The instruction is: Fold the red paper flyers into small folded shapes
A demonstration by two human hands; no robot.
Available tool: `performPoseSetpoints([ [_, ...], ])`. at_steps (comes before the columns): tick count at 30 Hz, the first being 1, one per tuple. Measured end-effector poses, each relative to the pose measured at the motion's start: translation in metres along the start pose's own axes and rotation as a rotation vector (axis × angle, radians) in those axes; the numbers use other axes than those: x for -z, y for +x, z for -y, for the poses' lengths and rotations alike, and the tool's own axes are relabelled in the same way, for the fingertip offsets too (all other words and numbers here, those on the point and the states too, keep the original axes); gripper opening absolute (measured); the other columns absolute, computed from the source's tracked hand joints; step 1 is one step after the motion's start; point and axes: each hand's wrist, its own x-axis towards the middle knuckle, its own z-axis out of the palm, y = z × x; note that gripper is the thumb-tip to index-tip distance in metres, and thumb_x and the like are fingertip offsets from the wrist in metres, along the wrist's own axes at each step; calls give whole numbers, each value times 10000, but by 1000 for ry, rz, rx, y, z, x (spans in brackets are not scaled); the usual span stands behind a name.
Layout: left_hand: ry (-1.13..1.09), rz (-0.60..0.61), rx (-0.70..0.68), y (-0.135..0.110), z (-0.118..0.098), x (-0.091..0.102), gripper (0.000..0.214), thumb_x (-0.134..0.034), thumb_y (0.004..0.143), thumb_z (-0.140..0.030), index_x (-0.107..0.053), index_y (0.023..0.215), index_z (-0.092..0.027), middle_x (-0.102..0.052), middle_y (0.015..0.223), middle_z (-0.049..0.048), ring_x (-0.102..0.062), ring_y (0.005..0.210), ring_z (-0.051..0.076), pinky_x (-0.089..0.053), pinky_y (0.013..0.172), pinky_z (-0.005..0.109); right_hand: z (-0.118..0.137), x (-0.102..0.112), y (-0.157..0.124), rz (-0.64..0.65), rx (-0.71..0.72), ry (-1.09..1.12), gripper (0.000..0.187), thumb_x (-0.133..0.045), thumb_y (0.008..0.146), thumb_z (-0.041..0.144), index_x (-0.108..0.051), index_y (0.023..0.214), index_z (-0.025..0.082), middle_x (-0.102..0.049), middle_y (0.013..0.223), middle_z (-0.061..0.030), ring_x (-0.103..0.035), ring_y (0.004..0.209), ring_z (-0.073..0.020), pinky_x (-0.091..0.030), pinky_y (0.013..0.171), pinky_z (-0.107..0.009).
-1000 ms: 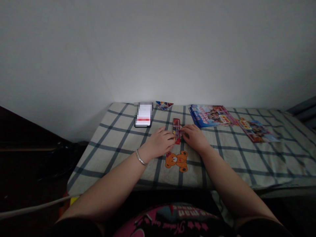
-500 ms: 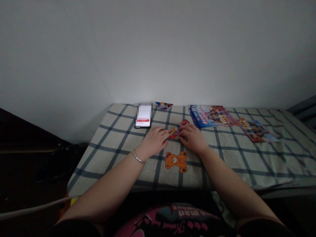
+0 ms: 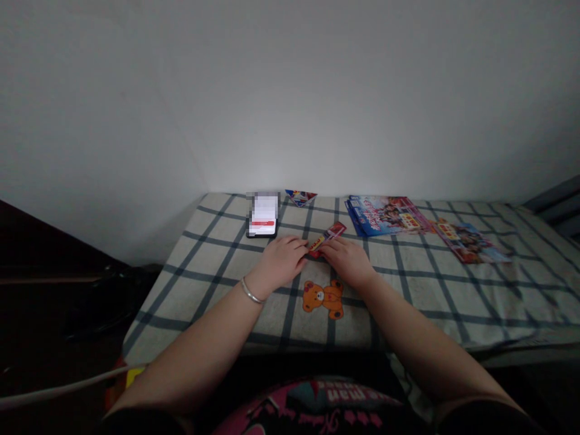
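A narrow folded red paper strip (image 3: 330, 235) lies slanted on the checked cloth (image 3: 212, 254), its far end pointing up to the right. My left hand (image 3: 280, 261) rests on the cloth with its fingertips pinching the strip's near end. My right hand (image 3: 348, 261) presses on the same end from the other side, fingers curled together. A silver bracelet (image 3: 249, 293) circles my left wrist. An orange teddy-bear print (image 3: 323, 297) sits just below both hands.
A lit phone (image 3: 263, 215) lies at the back left. A small folded paper triangle (image 3: 299, 196) rests near the wall. Blue printed leaflets (image 3: 385, 215) and another colourful sheet (image 3: 471, 240) lie to the right. A white cable (image 3: 58, 389) runs past the table's left front.
The red strip has turned from pointing straight away to slanting up and right. Both hands shifted slightly left and farther back with it.
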Motion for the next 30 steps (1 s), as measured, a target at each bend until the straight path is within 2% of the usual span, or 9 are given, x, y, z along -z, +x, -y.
performPoseSetpoints([
  [3, -15, -8, -9, 0, 2, 0, 224, -551, 909, -252, -667, 1087, -181, -633, 1256, 52, -547, 1166, 239, -459, 979, 406, 0, 2, 1, 12, 9, -9, 194, -521, 939, 211, -684, 1043, 196, -700, 1061, -76, -600, 998, -209, -458, 838, -304],
  [11, -58, -23, -56, 2, 3, -3, 271, -577, 885, -206, -638, 1141, -143, -644, 1225, 78, -548, 1170, 231, -449, 1024, 397, 0, 4, 3, 8, 17, 62, 215, -504, 955, 241, -690, 1060, 217, -704, 1064, -61, -590, 1014, -202, -449, 831, -291],
  [19, -58, -44, -47, 3, 2, -5, 232, -562, 886, -189, -646, 1095, -134, -651, 1187, 95, -561, 1156, 232, -464, 1011, 403, 9, -2, 6, -23, -15, -92, 200, -486, 955, 241, -669, 1021, 197, -698, 998, -69, -600, 931, -216, -401, 739, -316],
  [24, -36, -62, -115, 3, -3, -5, 248, -553, 880, -164, -643, 1106, -118, -671, 1132, 102, -583, 1116, 240, -486, 990, 403, 10, -1, 9, -59, -46, -132, 202, -472, 941, 211, -666, 900, 171, -693, 903, -78, -601, 887, -215, -377, 771, -325],
  [30, -70, -116, -148, 3, -4, -13, 261, -570, 874, -170, -631, 1122, -116, -660, 1162, 102, -581, 1122, 234, -484, 1006, 397, -1, -2, 5, -83, -40, 1, 133, -553, 898, 226, -678, 939, 204, -692, 954, -53, -588, 933, -210, -385, 853, -321],
])
